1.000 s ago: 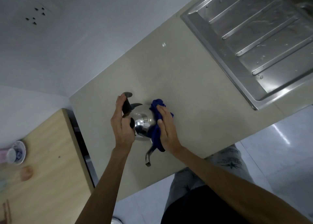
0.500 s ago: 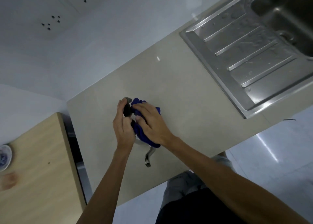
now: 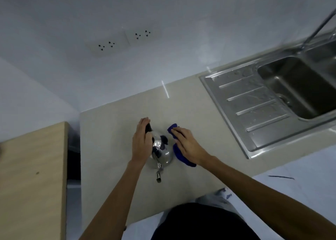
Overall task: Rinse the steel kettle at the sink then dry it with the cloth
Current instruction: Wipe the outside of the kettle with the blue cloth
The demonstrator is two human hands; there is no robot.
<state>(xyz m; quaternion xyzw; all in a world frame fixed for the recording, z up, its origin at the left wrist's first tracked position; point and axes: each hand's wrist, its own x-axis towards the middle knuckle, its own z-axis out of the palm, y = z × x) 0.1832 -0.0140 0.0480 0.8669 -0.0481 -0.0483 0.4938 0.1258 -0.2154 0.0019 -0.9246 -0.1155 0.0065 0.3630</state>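
Observation:
The shiny steel kettle (image 3: 162, 155) stands on the beige counter (image 3: 112, 149), its thin spout pointing toward me. My left hand (image 3: 141, 141) is wrapped around the kettle's black handle on the left side. My right hand (image 3: 187, 144) presses the blue cloth (image 3: 179, 153) flat against the kettle's right flank. Part of the cloth sticks out beyond my fingers and below my palm. The steel sink (image 3: 294, 87) lies at the far right, with its tap (image 3: 316, 29) above it.
A ribbed steel drainboard (image 3: 254, 109) with water drops lies between the kettle and the basin. A wooden table (image 3: 31, 176) stands at the left, past a narrow gap. Wall sockets (image 3: 120, 40) sit above the counter. The counter's front edge is near my body.
My right hand has slid the blue cloth from the top of the kettle down to its right side, uncovering the lid. The view has tilted up toward the wall.

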